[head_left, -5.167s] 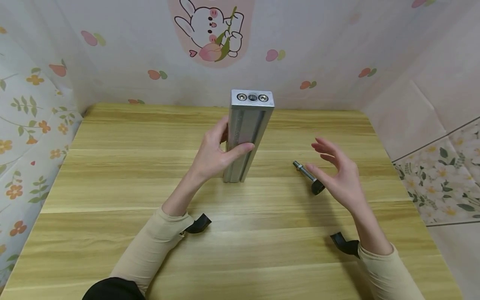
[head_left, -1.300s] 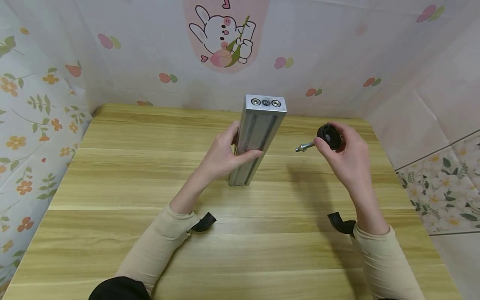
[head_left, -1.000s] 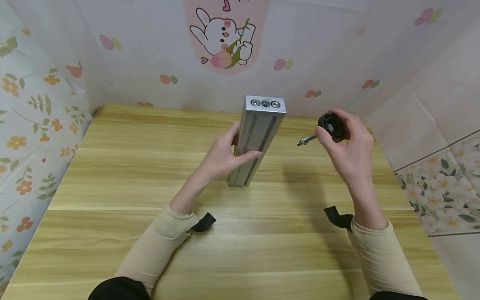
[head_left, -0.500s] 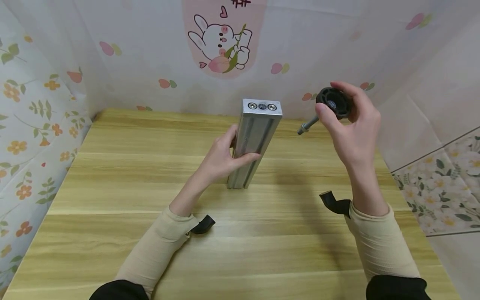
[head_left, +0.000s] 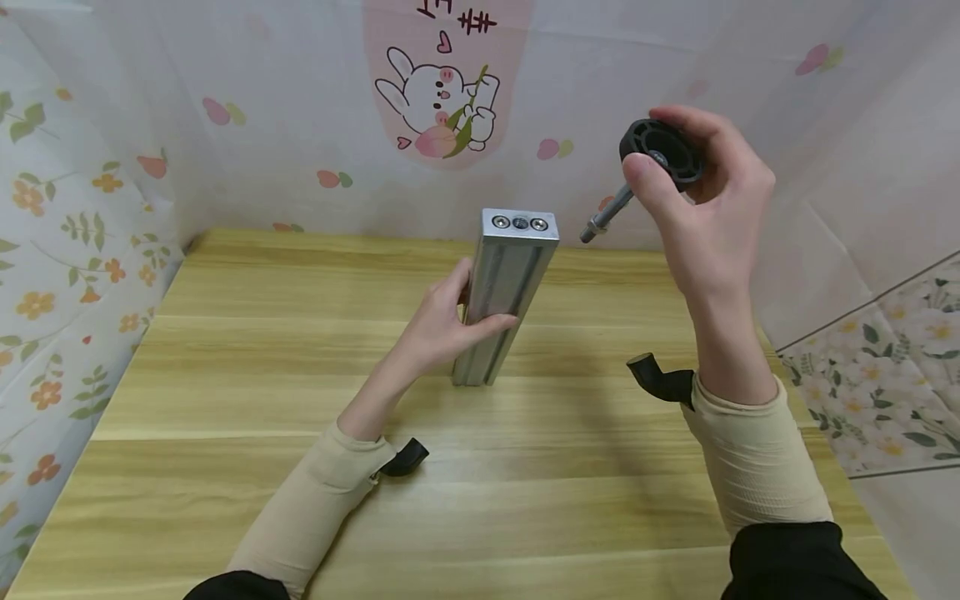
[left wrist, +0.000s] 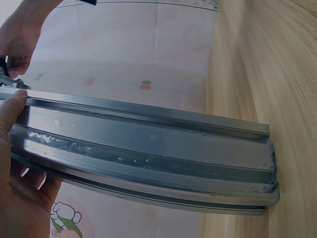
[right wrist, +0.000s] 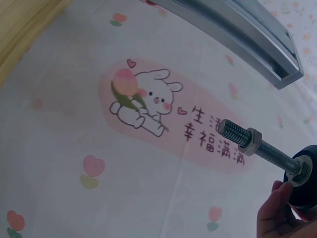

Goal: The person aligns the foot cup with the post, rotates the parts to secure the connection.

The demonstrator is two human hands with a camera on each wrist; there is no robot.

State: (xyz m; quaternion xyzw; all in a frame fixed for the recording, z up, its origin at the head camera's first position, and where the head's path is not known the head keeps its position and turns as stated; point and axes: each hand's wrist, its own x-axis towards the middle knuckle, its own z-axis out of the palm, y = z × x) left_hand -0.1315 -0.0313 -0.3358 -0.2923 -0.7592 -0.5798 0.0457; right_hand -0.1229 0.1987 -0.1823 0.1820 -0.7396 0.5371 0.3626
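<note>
A silver aluminium profile (head_left: 504,292) stands on end on the table, its top plate showing two screws with a threaded hole between them. My left hand (head_left: 442,321) grips it around the middle, thumb across the front face. Up to the right of the profile, my right hand (head_left: 716,192) holds a levelling foot (head_left: 663,154) by its round black base, between thumb and fingers. Its threaded stud slants down and left towards the profile's top, apart from it. In the right wrist view a hex nut (right wrist: 250,142) sits on the stud, a little behind its tip.
The wooden table (head_left: 285,375) spreads under both arms, with a white printed curtain (head_left: 277,100) behind its far edge and more patterned cloth at both sides. Black curved wrist mounts (head_left: 660,379) stick out from the sleeves.
My right hand picked up the levelling foot from the table and has since raised it, its stud now near the height of the profile's top. The left hand keeps its grip on the upright profile.
</note>
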